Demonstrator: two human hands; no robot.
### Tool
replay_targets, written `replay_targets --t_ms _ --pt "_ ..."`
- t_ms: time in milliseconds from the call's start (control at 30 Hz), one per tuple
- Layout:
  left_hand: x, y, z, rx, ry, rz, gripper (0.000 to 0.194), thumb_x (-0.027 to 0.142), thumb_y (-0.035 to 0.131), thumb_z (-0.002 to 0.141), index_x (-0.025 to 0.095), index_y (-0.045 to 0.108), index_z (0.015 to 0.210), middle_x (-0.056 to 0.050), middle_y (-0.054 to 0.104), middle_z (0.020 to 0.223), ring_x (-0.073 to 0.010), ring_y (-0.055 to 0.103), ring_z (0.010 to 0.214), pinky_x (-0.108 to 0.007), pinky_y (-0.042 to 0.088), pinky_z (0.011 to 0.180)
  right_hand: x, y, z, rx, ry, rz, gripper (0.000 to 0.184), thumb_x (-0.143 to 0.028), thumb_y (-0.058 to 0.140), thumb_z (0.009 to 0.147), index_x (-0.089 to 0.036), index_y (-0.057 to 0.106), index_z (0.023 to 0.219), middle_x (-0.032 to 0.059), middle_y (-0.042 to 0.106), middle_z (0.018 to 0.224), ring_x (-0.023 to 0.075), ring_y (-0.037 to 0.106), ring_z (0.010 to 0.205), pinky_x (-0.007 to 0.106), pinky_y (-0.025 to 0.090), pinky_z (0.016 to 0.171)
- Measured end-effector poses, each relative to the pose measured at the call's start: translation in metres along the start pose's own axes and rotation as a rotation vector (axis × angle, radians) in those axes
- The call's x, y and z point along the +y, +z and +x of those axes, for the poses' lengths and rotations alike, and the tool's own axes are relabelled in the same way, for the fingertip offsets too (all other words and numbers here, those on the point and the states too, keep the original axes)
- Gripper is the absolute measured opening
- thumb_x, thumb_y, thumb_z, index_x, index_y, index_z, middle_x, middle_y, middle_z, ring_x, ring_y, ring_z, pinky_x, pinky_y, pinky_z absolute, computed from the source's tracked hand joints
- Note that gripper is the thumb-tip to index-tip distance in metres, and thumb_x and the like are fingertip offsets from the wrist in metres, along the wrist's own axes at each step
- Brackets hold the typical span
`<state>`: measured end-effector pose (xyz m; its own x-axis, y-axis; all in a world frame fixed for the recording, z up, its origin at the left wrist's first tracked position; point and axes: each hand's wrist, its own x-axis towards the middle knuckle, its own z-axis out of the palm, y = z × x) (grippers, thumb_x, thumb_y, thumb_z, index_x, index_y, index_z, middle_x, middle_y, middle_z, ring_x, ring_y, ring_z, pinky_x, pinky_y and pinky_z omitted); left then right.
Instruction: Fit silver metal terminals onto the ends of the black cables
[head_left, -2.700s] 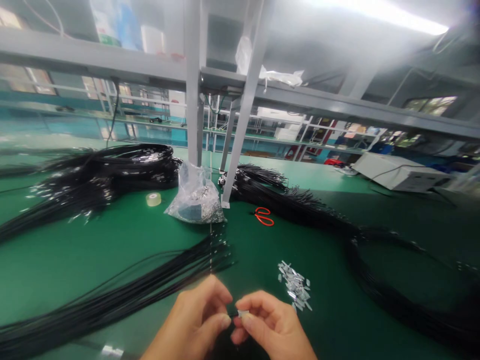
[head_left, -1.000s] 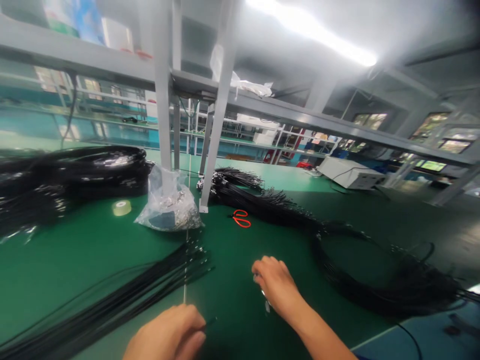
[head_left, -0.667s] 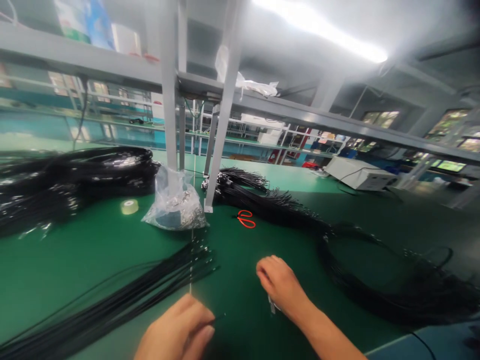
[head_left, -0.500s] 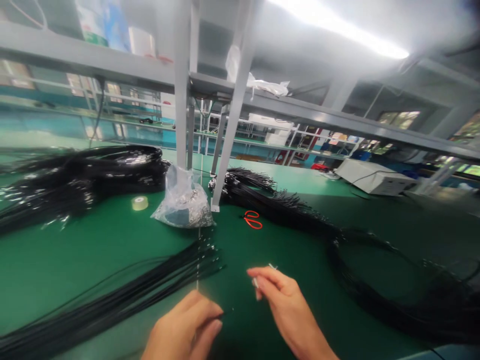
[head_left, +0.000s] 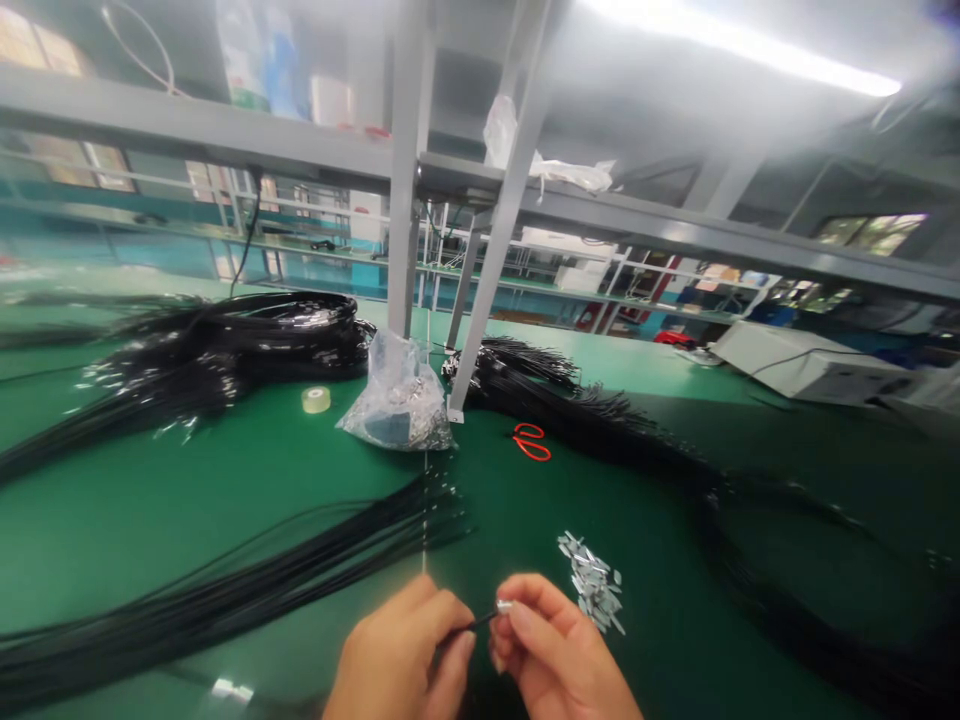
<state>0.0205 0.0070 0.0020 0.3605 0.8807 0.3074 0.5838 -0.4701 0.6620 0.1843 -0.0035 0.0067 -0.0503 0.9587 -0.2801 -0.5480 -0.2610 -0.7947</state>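
Observation:
Between thumb and fingers, my left hand (head_left: 409,650) pinches a black cable (head_left: 480,621) near its end. My right hand (head_left: 555,645) is closed on a small silvery metal piece (head_left: 504,606), which meets the cable's tip; whether the tip sits inside it I cannot tell. Just beyond my right hand lies a pile of small silvery metal pieces (head_left: 594,585). A bundle of black cables (head_left: 247,580) stretches over the green table to the left, its ends near my hands. Another silvery piece (head_left: 232,691) shows at the lower left, blurred.
A clear plastic bag (head_left: 401,400) of small parts stands by the shelf post (head_left: 491,250). Nearby are a tape roll (head_left: 316,399) and red-handled scissors (head_left: 532,442). Coiled black cables (head_left: 292,335) lie back left, more cables (head_left: 600,420) right. A pale box-shaped device (head_left: 795,360) sits far right.
My right hand has moved left and down to the cable end, bringing a metal piece to it. The pile of metal pieces it covered now shows. The view has shifted slightly left.

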Motion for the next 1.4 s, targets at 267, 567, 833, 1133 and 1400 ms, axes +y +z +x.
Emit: replay_targets --t_ms 267,567,833,1133,1400 --pt "0.001 -0.006 0.002 -0.058 -0.041 -0.066 0.02 0.018 0.046 0.081 0.024 0.065 0.077 0.001 0.061 0.073 -0.0122 0.059 0.063 -0.019 0.041 0.057 -0.004 0.002 -0.001 -0.043 -0.03 -0.052 0.025 -0.029 0.083 0.059 -0.016 0.069 0.074 0.0009 0.063 0.062 0.011 0.054 0.058 0.023 0.042 0.058" --pt "0.005 -0.013 0.006 -0.126 -0.075 -0.069 0.019 0.014 0.049 0.078 0.023 0.065 0.076 0.0 0.062 0.073 -0.0128 0.06 0.066 -0.019 0.041 0.058 -0.006 0.007 -0.003 -0.013 -0.102 -0.182 0.021 -0.031 0.08 0.065 -0.018 0.069 0.077 0.0008 0.062 0.066 0.0124 0.054 0.061 0.024 0.043 0.06" --pt "0.007 -0.018 0.009 -0.18 -0.049 -0.007 0.029 0.008 0.046 0.078 0.024 0.068 0.085 -0.002 0.062 0.083 -0.0139 0.062 0.073 -0.018 0.045 0.062 -0.002 0.008 -0.002 0.0 -0.146 -0.484 0.025 -0.038 0.076 0.065 -0.016 0.068 0.072 -0.0004 0.059 0.061 0.0122 0.05 0.058 0.024 0.04 0.056" --pt "-0.002 -0.018 0.004 -0.172 -0.083 -0.178 0.048 0.004 0.051 0.072 0.018 0.054 0.118 -0.004 0.066 0.099 -0.0152 0.063 0.087 -0.022 0.048 0.08 0.002 0.011 0.0 0.014 -0.119 -0.55 0.025 -0.037 0.076 0.066 -0.015 0.066 0.074 -0.001 0.058 0.06 0.0114 0.049 0.056 0.023 0.038 0.054" --pt "-0.007 -0.031 0.004 -0.2 -0.194 -0.183 0.017 0.011 0.055 0.077 0.021 0.068 0.079 0.002 0.068 0.075 -0.0137 0.062 0.07 -0.019 0.044 0.064 0.005 0.021 -0.004 0.06 -0.149 -0.443 0.023 -0.028 0.08 0.058 -0.016 0.066 0.072 -0.0012 0.06 0.061 0.0102 0.05 0.054 0.022 0.039 0.053"
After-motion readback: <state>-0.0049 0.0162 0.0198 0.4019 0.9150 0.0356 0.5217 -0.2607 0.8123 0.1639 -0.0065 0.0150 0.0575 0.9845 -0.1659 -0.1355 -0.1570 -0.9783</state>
